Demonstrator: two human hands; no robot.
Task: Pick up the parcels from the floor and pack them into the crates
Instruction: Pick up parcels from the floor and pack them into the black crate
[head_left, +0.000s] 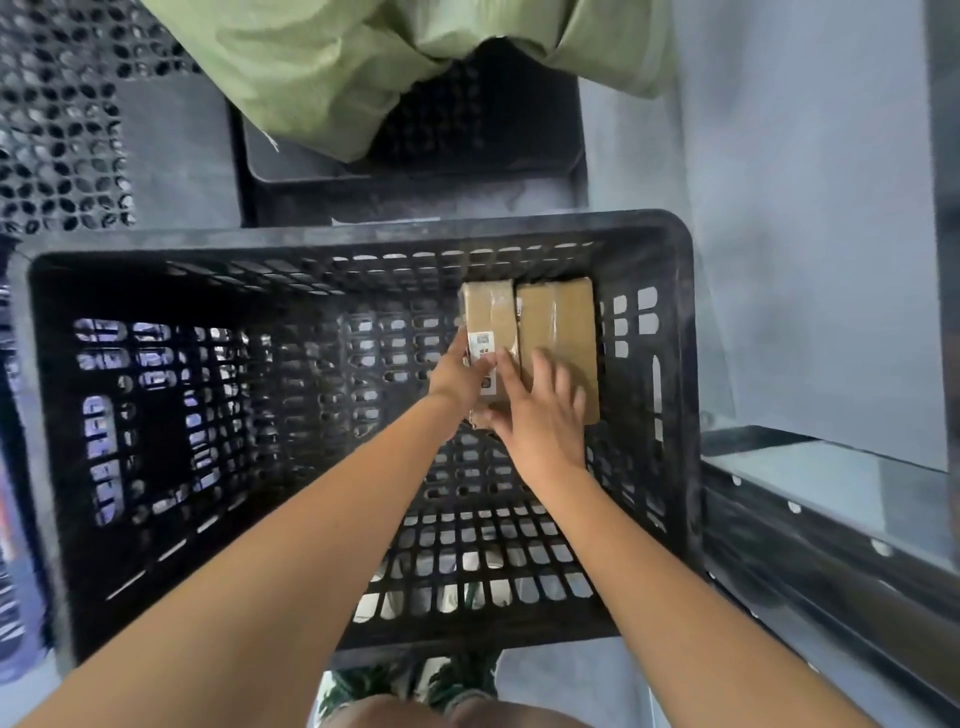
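Note:
A black perforated crate (670, 332) fills the middle of the view. Two brown cardboard parcels lie side by side at its far right corner. The left parcel (488, 312) is narrow and carries a white label. The right parcel (563, 322) is wider and taped. My left hand (457, 376) grips the near end of the labelled parcel, thumb on its label. With its fingers straight and spread, my right hand (540, 415) rests flat across the near ends of both parcels.
A second dark crate (291, 171) stands beyond the first, with a green sack (332, 67) hanging over it. A perforated crate wall (52, 114) is at the far left. A dark metal frame (831, 525) runs along the right. Grey floor lies at the right.

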